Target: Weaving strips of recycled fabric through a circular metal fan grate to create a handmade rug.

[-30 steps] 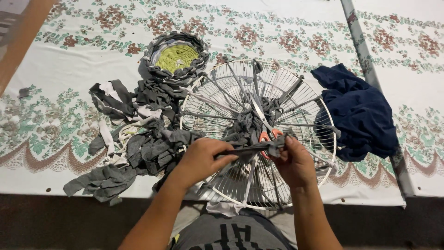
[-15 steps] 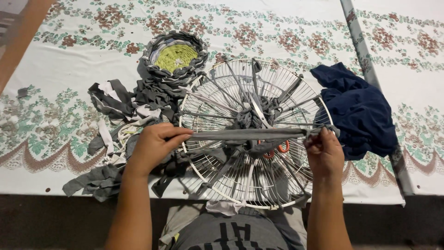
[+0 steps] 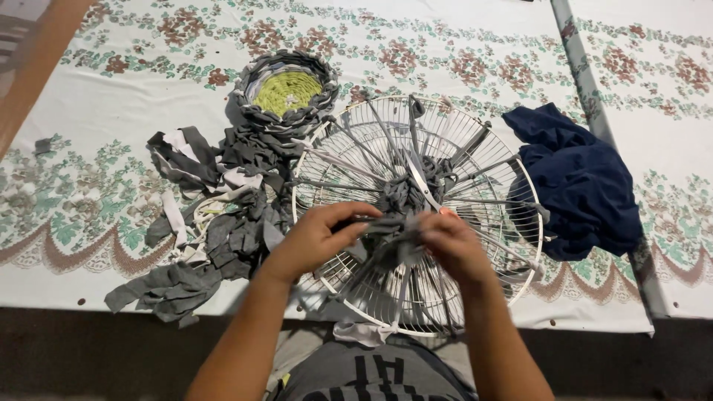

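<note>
The person sits close at the desk (image 3: 111, 111), which carries a flowered cloth; in front of them lies a round white wire fan guard (image 3: 416, 215), flat on the cloth, with its near rim over the desk edge toward the lap. Both hands meet above the lower middle of the guard; the left hand (image 3: 316, 238) is closed, fingers curled and thumb pressing, on one end of a grey fabric strip (image 3: 390, 230); the right hand (image 3: 453, 245) is closed in a pinch on the other end. The strip is short between them, bunched and a little slack; its long axis runs nearly left to right across the wires, and it joins the grey woven knot at the hub (image 3: 408, 193).

I think some things could go wrong here; if the hands pull unevenly, the strip may slip from the pinch or loosen the weaving at the hub; a hard pull could also lift or slide the light guard, because part of it hangs over the edge. Scissors (image 3: 423, 182) lie on the wires just beyond the fingers, with an orange handle near the right hand; a careless move could knock them through the gaps.

To the left is a pile of grey strips (image 3: 215, 223), behind it a small woven basket (image 3: 286, 93) with a green centre; a dark blue cloth (image 3: 579, 178) lies to the right.
</note>
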